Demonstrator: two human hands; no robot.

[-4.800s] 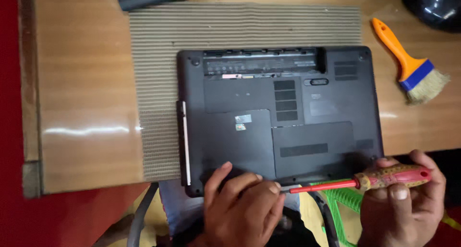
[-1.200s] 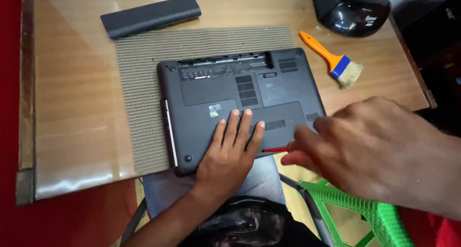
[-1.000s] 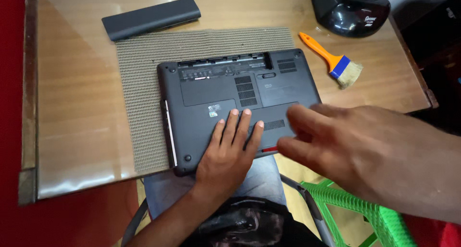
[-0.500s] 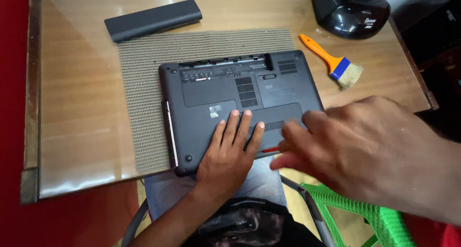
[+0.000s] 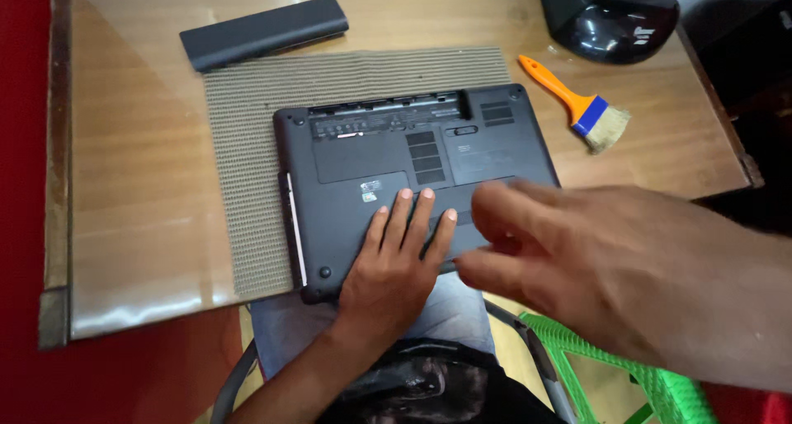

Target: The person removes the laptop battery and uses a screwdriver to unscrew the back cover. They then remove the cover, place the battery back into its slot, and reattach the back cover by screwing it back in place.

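On the laptop's (image 5: 412, 176) near edge your left hand (image 5: 396, 267) lies flat, fingers spread; your right hand (image 5: 594, 259) hovers just beside, open, holding nothing visible.

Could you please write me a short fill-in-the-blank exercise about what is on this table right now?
1. The left hand lies flat on the upturned ____.
2. The laptop rests on a ribbed ____ on the table.
3. The brush has an ____ handle.
4. The black battery lies ____ the mat.

Missing words: laptop; mat; orange; beyond
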